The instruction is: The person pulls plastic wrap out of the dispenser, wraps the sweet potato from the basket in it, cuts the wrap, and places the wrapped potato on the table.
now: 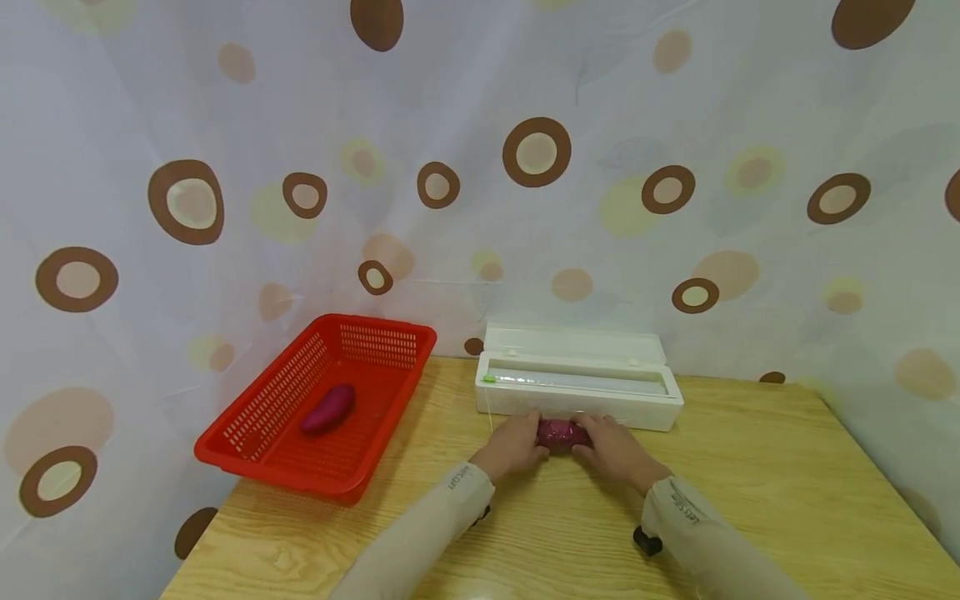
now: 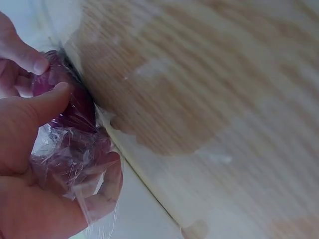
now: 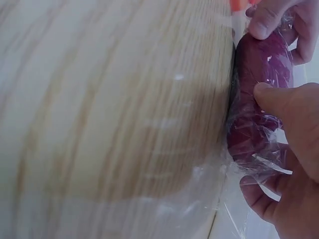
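Note:
A purple sweet potato (image 1: 558, 435) wrapped in clear cling film lies on the table right in front of the white cling film box. My left hand (image 1: 516, 443) grips its left end, thumb pressed on the near side. At the other end my right hand (image 1: 617, 450) holds it the same way. Close up in the right wrist view, the film on the sweet potato (image 3: 256, 94) is wrinkled and shiny. Loose, crumpled film (image 2: 70, 149) bunches by the left fingers in the left wrist view. The white cling film box (image 1: 577, 400) stands with its lid raised.
A red plastic basket (image 1: 360, 467) stands at the left of the wooden table (image 1: 765, 483), with another purple sweet potato (image 1: 328, 408) in it. A green slide cutter (image 1: 489, 378) sits at the box's left end. A spotted curtain (image 1: 480, 233) hangs behind the table.

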